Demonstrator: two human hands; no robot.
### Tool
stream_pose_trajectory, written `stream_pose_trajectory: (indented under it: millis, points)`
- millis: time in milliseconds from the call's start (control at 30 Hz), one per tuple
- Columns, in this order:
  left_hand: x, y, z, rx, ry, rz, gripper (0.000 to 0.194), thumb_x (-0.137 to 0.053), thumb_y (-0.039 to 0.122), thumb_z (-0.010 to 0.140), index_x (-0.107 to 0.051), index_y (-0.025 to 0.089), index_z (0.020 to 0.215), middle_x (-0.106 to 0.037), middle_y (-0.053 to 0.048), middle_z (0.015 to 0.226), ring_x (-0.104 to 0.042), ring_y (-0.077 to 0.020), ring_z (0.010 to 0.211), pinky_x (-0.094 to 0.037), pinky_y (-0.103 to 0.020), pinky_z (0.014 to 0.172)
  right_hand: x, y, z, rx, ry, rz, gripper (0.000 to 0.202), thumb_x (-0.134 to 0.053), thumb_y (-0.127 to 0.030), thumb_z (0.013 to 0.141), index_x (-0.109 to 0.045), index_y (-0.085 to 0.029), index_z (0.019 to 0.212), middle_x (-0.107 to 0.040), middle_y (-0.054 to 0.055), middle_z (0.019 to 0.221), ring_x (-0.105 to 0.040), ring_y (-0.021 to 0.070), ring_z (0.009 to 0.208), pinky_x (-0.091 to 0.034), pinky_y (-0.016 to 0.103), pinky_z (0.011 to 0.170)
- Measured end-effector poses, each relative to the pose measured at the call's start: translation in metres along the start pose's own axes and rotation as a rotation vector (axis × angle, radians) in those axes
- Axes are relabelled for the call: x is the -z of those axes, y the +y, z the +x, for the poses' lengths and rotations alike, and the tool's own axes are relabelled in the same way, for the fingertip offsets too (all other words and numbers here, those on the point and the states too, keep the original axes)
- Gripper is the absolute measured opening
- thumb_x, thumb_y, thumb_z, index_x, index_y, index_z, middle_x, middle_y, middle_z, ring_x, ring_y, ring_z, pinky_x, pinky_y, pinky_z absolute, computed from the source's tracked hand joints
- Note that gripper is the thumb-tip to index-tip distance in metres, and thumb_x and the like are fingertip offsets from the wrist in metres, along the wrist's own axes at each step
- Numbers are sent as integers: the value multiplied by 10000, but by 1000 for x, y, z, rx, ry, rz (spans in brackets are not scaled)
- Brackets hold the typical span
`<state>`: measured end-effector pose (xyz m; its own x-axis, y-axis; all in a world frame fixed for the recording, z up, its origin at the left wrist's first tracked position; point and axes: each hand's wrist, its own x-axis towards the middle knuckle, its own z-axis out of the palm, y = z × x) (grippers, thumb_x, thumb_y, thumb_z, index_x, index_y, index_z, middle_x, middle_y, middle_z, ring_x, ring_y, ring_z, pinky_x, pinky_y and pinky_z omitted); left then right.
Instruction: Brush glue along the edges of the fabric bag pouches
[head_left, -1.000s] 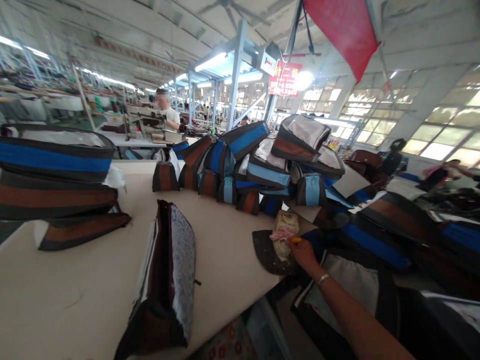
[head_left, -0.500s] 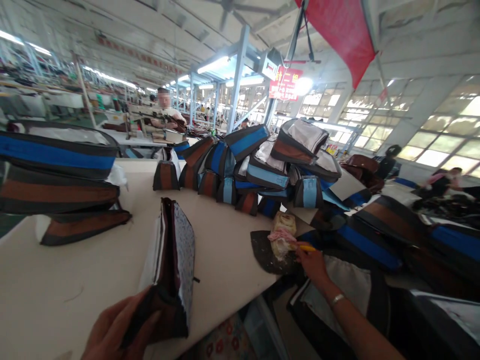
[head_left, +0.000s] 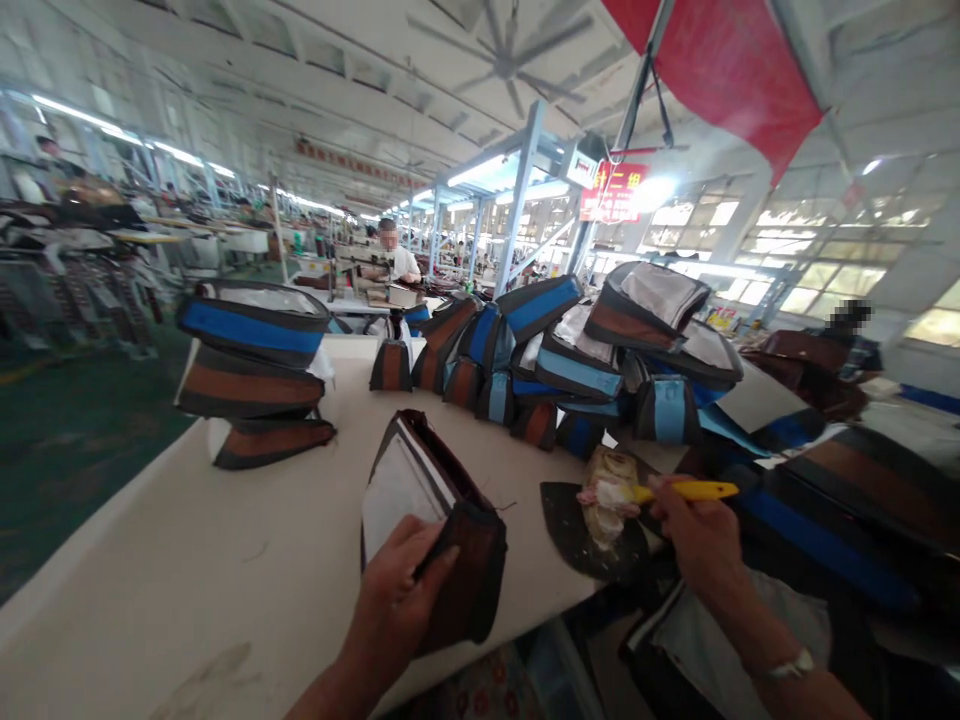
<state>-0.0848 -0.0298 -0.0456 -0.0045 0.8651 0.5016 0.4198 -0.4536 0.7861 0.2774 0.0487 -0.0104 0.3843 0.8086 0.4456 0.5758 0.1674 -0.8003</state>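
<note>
- The pale counter (head_left: pixel 315 560) fills the lower left of the frame; its near edge runs just beside my work, so a piece nudged too far toward me could drop off.
- From the centre to the right, a loose heap of bag pieces (head_left: pixel 577 375) crowds the space behind my right hand (head_left: pixel 701 535); a knock could send the front ones sliding.
- At the left of the frame, a stack of three pieces (head_left: pixel 251 390) sits unevenly and might topple if bumped, though it's well apart from me.
- At lower centre, my left hand (head_left: pixel 401 590) pinches the near end of a brown-and-dark piece (head_left: pixel 472 570) on the counter; a slack pinch could let it tip.
- Right of that, a smeared container (head_left: pixel 611 468) rests on a dark flap (head_left: pixel 562 510); sideways pressure could shift both.
- My right fingers close narrowly around a yellow-handled brush (head_left: pixel 705 490), its tip at the container; overloaded, it could drip.
</note>
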Motion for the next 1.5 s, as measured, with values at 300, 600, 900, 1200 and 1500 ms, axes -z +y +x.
stream_pose_trajectory:
  millis: [300,600,900,1200,1500]
  points:
    - [-28,31,11,61,-141,-99,186,-552,314,909,-706,235,976,-595,-19,855,-566,-210,897,-436,-322,828,-25,-143,-64,808,-328,254,38,-589,-209,924,-624,-224,930,-664,22,844,-612,171,732,-479,312,687]
    - [-23,31,10,96,-137,-156,171,-552,317,906,-684,215,865,-561,-8,831,-561,-200,868,-412,-303,794,-21,-118,-59,1165,-499,-63,97,-499,-102,931,-551,-178,962,-578,25,752,-555,175,694,-490,396,814]
    - [-28,29,13,82,-125,-161,166,-569,325,899,-705,230,890,-581,-4,829,-574,-197,859,-418,-291,781,-38,-121,-75,1177,-516,101,166,-532,-109,934,-543,-170,1088,-602,32,811,-558,163,710,-479,426,956]
    - [-19,28,14,75,-92,-90,196,-557,331,905,-723,238,954,-628,-13,848,-584,-208,883,-451,-310,822,-14,-111,-74,1190,-363,4,182,-517,-67,897,-540,-165,1049,-603,26,754,-571,167,645,-516,444,907]
    - [-40,10,-1,-404,78,544,204,-484,185,923,-659,155,1024,-603,-74,799,-563,-190,711,-467,-303,635,-11,-113,-76,1036,-301,35,159,-521,-111,921,-554,-223,1029,-673,29,853,-630,198,721,-488,464,931]
